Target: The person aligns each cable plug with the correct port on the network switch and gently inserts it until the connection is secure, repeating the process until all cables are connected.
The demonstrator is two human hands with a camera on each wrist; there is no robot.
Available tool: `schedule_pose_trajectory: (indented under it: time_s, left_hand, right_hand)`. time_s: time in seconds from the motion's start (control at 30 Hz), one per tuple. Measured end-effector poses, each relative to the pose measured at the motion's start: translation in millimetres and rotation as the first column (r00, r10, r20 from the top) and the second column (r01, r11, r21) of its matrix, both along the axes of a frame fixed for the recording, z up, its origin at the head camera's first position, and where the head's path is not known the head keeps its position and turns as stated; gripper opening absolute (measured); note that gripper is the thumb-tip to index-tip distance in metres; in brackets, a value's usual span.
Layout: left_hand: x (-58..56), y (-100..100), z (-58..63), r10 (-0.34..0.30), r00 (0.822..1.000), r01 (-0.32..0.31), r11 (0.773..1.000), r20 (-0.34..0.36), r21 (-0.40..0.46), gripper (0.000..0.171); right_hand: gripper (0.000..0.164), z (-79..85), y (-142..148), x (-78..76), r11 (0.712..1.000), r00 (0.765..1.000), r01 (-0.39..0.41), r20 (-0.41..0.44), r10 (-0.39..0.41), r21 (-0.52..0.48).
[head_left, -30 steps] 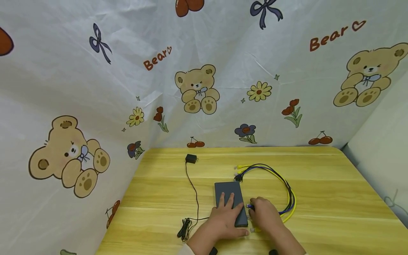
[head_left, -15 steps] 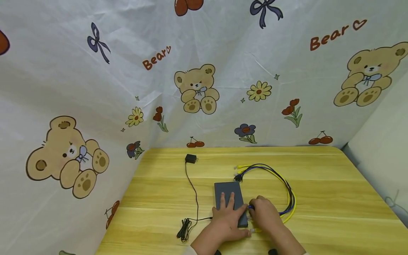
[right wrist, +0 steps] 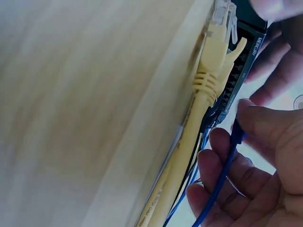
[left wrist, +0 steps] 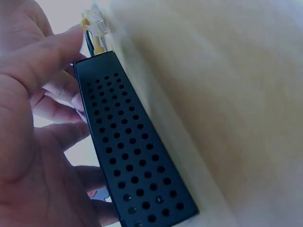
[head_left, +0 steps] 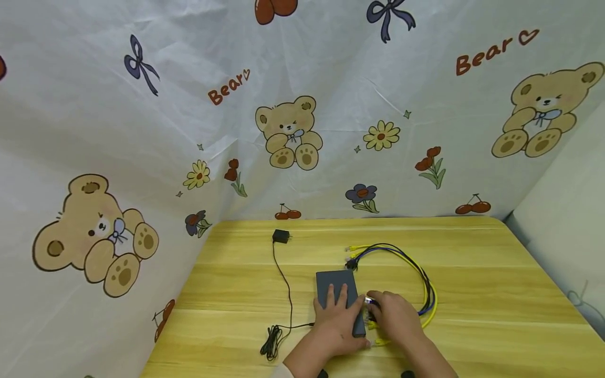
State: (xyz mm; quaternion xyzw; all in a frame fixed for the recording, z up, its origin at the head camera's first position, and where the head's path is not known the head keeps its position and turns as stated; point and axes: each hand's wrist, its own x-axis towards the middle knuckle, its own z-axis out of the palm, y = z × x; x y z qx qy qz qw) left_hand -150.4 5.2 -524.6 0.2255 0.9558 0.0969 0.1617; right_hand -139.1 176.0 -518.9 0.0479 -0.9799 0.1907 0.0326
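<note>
My left hand (head_left: 334, 323) rests on top of the dark network switch (head_left: 333, 278), its fingers spread and fairly straight. Perforations cover the side of the switch (left wrist: 128, 137) in the left wrist view. With thumb and fingers my right hand (head_left: 396, 315) pinches the blue network cable (right wrist: 222, 175) close behind its plug (head_left: 371, 301), beside the switch's right edge. The left index fingertip is close to that plug. Whether the plug touches a port cannot be made out. A yellow cable's clear plug (right wrist: 220, 16) lies next to the row of ports.
Yellow, blue and black network cables (head_left: 431, 296) curve together to the right, their far plugs (head_left: 352, 257) behind the switch. A black power adapter (head_left: 281, 236) lies at the back left, its lead running to a tied bundle (head_left: 271, 344). A bear-print cloth (head_left: 340, 173) hangs behind the table.
My left index finger has moved out to the switch's right edge. My right hand has shifted slightly, and the plug has tilted, showing its pale end. More yellow cable shows beneath that hand.
</note>
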Motion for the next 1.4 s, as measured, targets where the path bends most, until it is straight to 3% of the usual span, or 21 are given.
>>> schedule_pose_trajectory:
  time_s: [0.17, 0.3, 0.47, 0.63, 0.73, 0.87, 0.97, 1.27, 1.4]
  left_hand:
    - [0.0, 2, -4.3, 0.037, 0.999, -0.037, 0.999, 0.001, -0.017, 0.098]
    - [-0.4, 3, -4.9, 0.038, 0.999, -0.038, 0.999, -0.002, -0.008, 0.089]
    - [-0.6, 2, -4.5, 0.026, 1.000, -0.026, 1.000, 0.005, -0.006, 0.075]
    - [-1.5, 6, -3.7, 0.066, 0.998, -0.065, 0.996, -0.015, 0.065, 0.069]
    - [-4.1, 12, -3.3, 0.113, 0.992, -0.109, 0.991, -0.056, 0.073, 0.073]
    - [-8.7, 17, -2.8, 0.165, 0.981, -0.165, 0.986, -0.099, 0.008, 0.086]
    - [-11.6, 19, -3.1, 0.193, 0.977, -0.195, 0.981, -0.089, -0.009, 0.093]
    - [-15.6, 20, -5.1, 0.217, 0.973, -0.218, 0.976, -0.073, -0.011, 0.093]
    - [-13.8, 17, -3.9, 0.229, 0.972, -0.228, 0.973, -0.052, 0.021, 0.094]
  right_hand:
    - [0.017, -2.0, 3, 0.5, 0.999, 0.999, -0.001, -0.038, 0.000, -0.035]
    - [0.010, -3.0, 6, 1.1, 0.999, 0.998, 0.004, -0.062, -0.007, -0.052]
    - [0.012, -3.7, 12, 1.8, 0.996, 0.996, -0.030, -0.087, 0.023, -0.086]
    - [0.014, -5.9, 16, 0.7, 0.995, 0.993, -0.038, -0.111, 0.028, -0.091]
    - [0.013, -6.6, 16, 0.2, 0.995, 0.992, -0.039, -0.122, 0.027, -0.095]
    - [0.013, -6.2, 16, 1.0, 0.995, 0.993, -0.036, -0.119, 0.025, -0.097]
    - [0.013, -4.6, 15, 2.1, 0.995, 0.994, -0.031, -0.106, 0.021, -0.099]
    - [0.014, -5.2, 15, -0.8, 0.992, 0.995, -0.026, -0.098, 0.014, -0.123]
    - [0.015, -5.9, 16, -3.1, 0.991, 0.997, -0.025, -0.079, 0.015, -0.132]
